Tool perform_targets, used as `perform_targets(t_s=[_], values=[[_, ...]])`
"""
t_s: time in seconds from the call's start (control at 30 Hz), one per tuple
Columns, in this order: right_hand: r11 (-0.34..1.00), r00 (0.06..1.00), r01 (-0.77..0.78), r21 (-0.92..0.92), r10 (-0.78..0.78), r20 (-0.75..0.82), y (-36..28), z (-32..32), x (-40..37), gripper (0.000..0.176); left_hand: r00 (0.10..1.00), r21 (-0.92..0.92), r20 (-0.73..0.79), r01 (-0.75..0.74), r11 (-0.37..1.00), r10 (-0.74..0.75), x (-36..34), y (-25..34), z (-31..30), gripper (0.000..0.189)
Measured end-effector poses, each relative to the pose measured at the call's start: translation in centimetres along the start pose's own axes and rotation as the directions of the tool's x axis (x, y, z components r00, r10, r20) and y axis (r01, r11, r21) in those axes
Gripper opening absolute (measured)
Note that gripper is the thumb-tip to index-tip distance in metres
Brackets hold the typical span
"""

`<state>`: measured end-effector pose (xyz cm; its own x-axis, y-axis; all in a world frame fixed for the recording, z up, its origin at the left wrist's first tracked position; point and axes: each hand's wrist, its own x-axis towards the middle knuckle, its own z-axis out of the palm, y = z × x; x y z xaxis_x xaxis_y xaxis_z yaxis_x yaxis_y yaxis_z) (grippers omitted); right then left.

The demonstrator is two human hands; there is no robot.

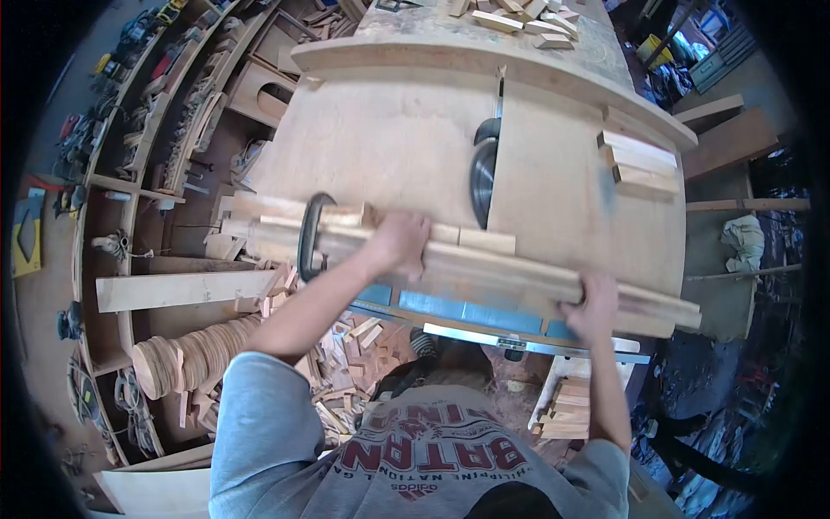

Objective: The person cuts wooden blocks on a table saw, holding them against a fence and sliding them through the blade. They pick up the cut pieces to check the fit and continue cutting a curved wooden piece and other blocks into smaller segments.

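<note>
Long wooden strips (519, 275) lie side by side across the front of the saw table (380, 130), partly blurred. My left hand (402, 246) is closed over the strips near their middle, just right of a dark clamp (311, 235). Farther right, my right hand (592, 307) grips the strips toward their right end, fingers wrapped over the edge. Behind the strips, a round saw blade (483, 183) stands up through the slot in the table top.
Short wood blocks (640, 164) sit at the table's right. A curved wooden rail (484, 59) spans the back, with more blocks (527, 19) beyond. Shelves (130, 164) with tools stand at left. Offcuts (354, 355) and stacked pieces (566, 406) lie below the front edge.
</note>
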<state>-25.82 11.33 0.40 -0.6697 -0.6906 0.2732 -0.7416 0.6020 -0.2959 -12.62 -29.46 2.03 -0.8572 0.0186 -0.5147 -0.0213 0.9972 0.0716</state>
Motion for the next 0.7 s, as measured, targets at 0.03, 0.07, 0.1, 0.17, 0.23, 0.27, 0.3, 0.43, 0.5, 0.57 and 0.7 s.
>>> perform_targets(t_s=[0.03, 0.07, 0.1, 0.17, 0.23, 0.27, 0.3, 0.43, 0.5, 0.57, 0.7], values=[[0.993, 0.978, 0.116, 0.012, -0.112, -0.174, -2.3, 0.7, -2.2, 0.056, 1.000, -0.004, -0.008, 0.012, 1.000, -0.012, -1.0, 0.8, 1.0, 0.087], [0.963, 0.997, 0.076, 0.259, -0.065, -0.052, -6.6, 0.7, -4.1, 0.048, 1.000, -0.013, -0.009, 0.022, 1.000, -0.023, -1.7, 1.2, 1.6, 0.088], [0.889, 0.996, 0.044, 0.456, -0.073, 0.046, -11.6, 1.7, -6.1, 0.038, 1.000, -0.013, 0.002, 0.025, 1.000, -0.025, -2.1, 1.5, 1.5, 0.088], [0.645, 0.924, -0.111, 0.756, -0.212, 0.317, -18.6, 8.2, -11.0, 0.026, 0.998, -0.010, 0.066, 0.018, 1.000, -0.017, -2.1, 1.9, -0.1, 0.089], [0.699, 0.662, -0.195, 0.687, -0.423, 0.619, -22.9, 19.2, -14.8, 0.035, 0.997, 0.024, 0.069, 0.038, 0.999, -0.039, -1.9, 2.3, 0.1, 0.090], [0.613, 0.663, -0.120, 0.781, -0.536, 0.523, -24.3, 31.3, -19.4, 0.038, 0.995, 0.050, 0.081, 0.055, 0.997, -0.059, -1.9, 2.3, 0.2, 0.091], [0.509, 0.649, -0.050, 0.859, -0.637, 0.415, -25.8, 42.5, -23.6, 0.042, 0.994, 0.061, 0.084, 0.064, 0.996, -0.069, -2.1, 2.2, 0.2, 0.091], [0.626, 0.371, -0.698, 0.348, -0.100, 0.923, -28.1, 45.2, -16.9, 0.042, 0.995, 0.036, 0.075, 0.060, 0.998, -0.062, -2.3, 2.4, -0.3, 0.092], [0.653, 0.342, -0.683, 0.328, -0.111, 0.933, -28.4, 45.8, -15.8, 0.042, 0.994, 0.030, 0.088, 0.064, 0.997, -0.067, -2.2, 2.2, -0.2, 0.092], [0.675, 0.314, -0.665, 0.320, -0.137, 0.939, -29.1, 45.7, -16.0, 0.043, 0.997, -0.004, 0.060, 0.043, 0.999, -0.043, -2.5, 2.1, -0.1, 0.094], [0.702, 0.292, -0.640, 0.313, -0.155, 0.944, -28.5, 45.0, -15.5, 0.043, 0.997, 0.030, 0.050, 0.051, 0.998, -0.053, -2.5, 2.1, -0.1, 0.097]])
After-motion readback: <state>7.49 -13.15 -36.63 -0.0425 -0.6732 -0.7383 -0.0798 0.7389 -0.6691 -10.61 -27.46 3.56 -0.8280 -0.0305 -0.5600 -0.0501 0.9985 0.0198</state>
